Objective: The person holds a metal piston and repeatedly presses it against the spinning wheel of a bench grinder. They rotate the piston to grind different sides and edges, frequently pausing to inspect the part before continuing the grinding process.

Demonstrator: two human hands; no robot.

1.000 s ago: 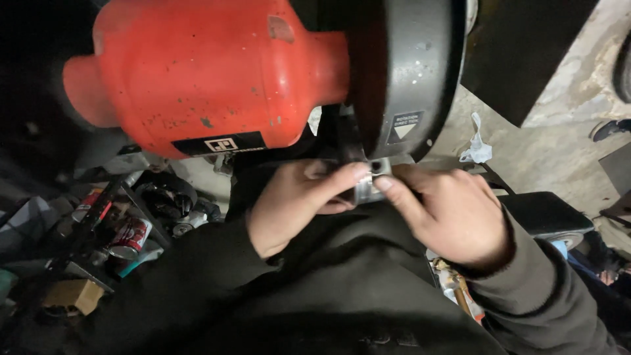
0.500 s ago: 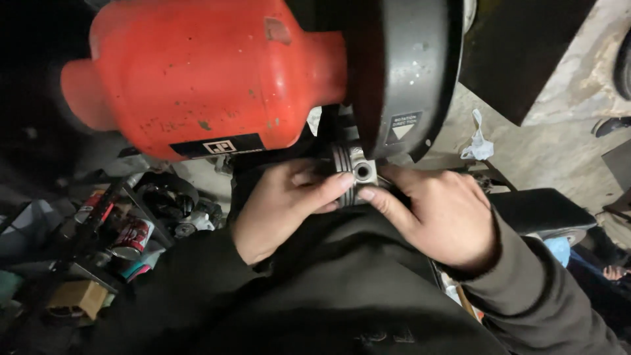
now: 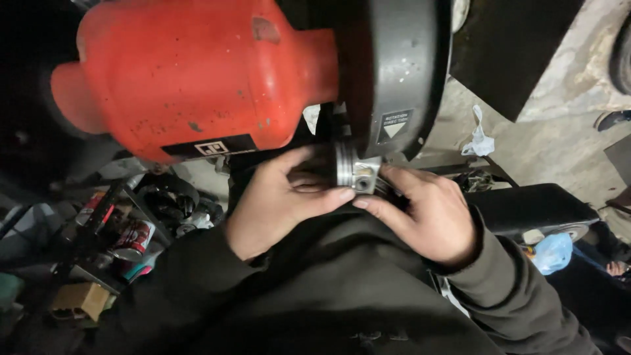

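Since the earlier frames, both hands have lifted the small metal part closer to the lower edge of the dark wheel guard, and the part now shows its ringed side as well as its bored end. Taking the dark wheel guard (image 3: 401, 72) as the landmark, the grey metal part (image 3: 355, 171), which looks like a small piston with grooves round its crown, sits just below the guard's bottom rim, touching it or very nearly so; which of the two cannot be told from this view. The left hand (image 3: 276, 197) lies to the lower left of the guard and grasps the part from that side, thumb tip pressed beneath it and fingers curled over its far end. The right hand (image 3: 427, 210) lies directly under the guard and pinches the part from the right, its fingertips on the end with the round hole. The part's long axis runs roughly left to right, along the line between the two hands, with the grooved rings standing upright. Both hands are equally close, each clasping one end. Left of the guard the red motor housing (image 3: 190, 72) overhangs the left hand, so room is tight above; open room lies only downward, toward the dark-sleeved body. Far left and below the guard, cans (image 3: 131, 240) and clutter crowd a shelf.
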